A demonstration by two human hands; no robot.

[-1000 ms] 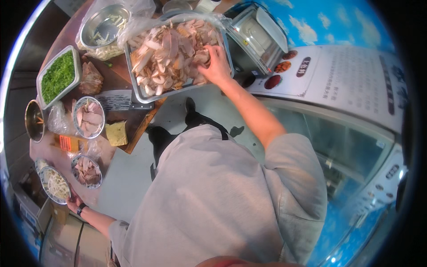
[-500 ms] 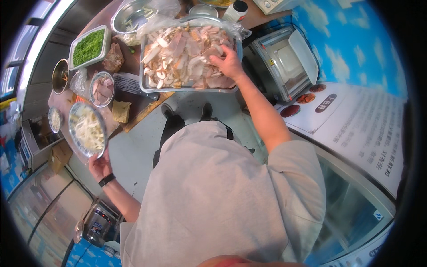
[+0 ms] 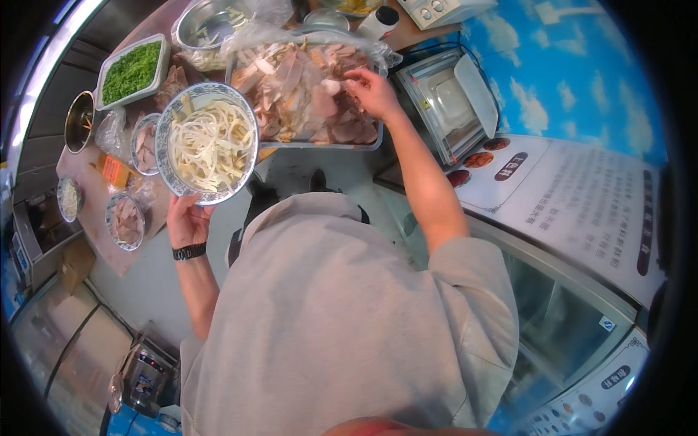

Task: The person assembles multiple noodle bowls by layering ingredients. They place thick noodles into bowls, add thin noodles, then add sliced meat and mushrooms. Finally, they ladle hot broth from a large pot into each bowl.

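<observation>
My left hand [image 3: 189, 219] grips a blue-and-white patterned bowl [image 3: 166, 161] from its near underside. Pale, noodle-like strips [image 3: 211, 138] fill the bowl, which is held just left of a large clear tray [image 3: 336, 145]. Thin slices of pinkish-white meat [image 3: 287, 91] are heaped in that tray. Over its right side, my right hand [image 3: 374, 96] has its fingers pinched on meat slices [image 3: 326, 99]. The bowl covers part of the tray's left edge.
On the table are a white tub [image 3: 161, 80] of chopped greens, a metal bowl [image 3: 78, 122], small bowls of meat [image 3: 125, 221] and a big steel bowl [image 3: 193, 33]. A capped jar [image 3: 379, 22] stands beyond the tray, and a lidded machine [image 3: 445, 102] is at the right.
The patterned bowl has come right and away from me in my left hand, up beside the tray, uncovering a small meat bowl. My right hand has lifted slices from the heap.
</observation>
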